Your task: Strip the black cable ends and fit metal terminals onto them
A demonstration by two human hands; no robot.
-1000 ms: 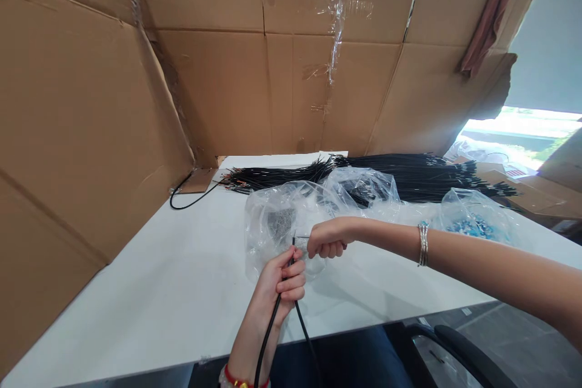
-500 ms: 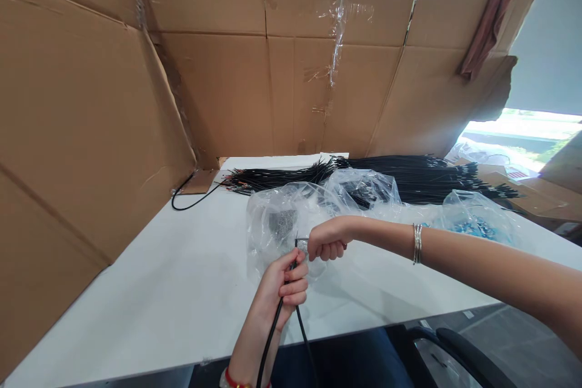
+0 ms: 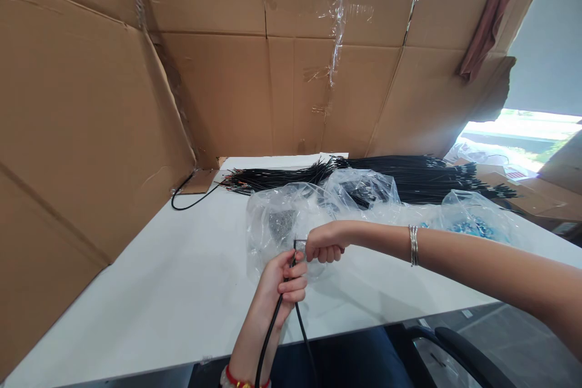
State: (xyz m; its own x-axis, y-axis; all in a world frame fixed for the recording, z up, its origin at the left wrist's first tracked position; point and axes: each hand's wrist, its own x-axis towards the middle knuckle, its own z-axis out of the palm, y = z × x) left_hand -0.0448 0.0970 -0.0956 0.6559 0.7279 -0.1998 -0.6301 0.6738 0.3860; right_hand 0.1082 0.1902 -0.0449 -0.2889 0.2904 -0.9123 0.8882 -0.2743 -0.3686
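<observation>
My left hand [image 3: 287, 284] is closed around a thin black cable [image 3: 268, 339], which hangs down on both sides of the wrist toward the table's front edge. The cable's short end stands up above the thumb. Beside it, my right hand [image 3: 325, 242] makes a fist with a thin metal rod [image 3: 301, 240] sticking out toward that end. The rod's tip is at the cable end; whether they touch I cannot tell. The rest of the tool is hidden in the fist. Just behind both hands lies a clear plastic bag [image 3: 264, 218] with small grey pieces [image 3: 282, 224] inside.
Bundles of black cables [image 3: 409, 179] lie along the back of the white table [image 3: 182, 291]. One loose cable [image 3: 184, 208] curls at the left. Another clear bag [image 3: 477, 221] holds blue pieces. Cardboard walls [image 3: 227, 91] stand behind and left; a brown cloth [image 3: 486, 30] hangs at right.
My right hand has shifted very slightly left and down, with the rod. My left hand stays almost in place on the cable.
</observation>
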